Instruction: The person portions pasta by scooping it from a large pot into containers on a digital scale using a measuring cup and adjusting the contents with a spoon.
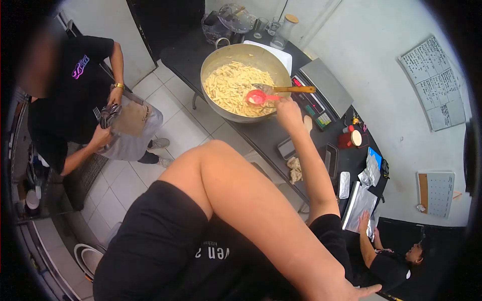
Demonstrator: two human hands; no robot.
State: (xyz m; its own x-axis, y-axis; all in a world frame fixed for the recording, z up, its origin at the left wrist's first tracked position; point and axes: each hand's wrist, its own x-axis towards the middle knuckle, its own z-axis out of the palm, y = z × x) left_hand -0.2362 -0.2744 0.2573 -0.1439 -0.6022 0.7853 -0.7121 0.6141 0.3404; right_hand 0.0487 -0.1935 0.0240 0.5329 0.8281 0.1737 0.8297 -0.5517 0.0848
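My right hand [289,114] is closed on the handle of a red spoon [256,97] holding something pale. The spoon is over a large metal bowl [216,103] of pale cut food [232,84]. Just above the hand, a utensil with a wooden handle [300,90] lies across the bowl's rim. My left arm crosses in front of my torso. At the bottom right edge, my left hand [359,292] is partly cut off, with one finger stretched out and nothing visible in it.
The black table [261,138] holds a scale [325,119], a red container [346,139], trays and glassware. At left, a person [70,100] holds metal cutlery [109,115]. At lower right, another person [389,268] has hands on foil [360,203]. White bowls [90,258] stand at lower left.
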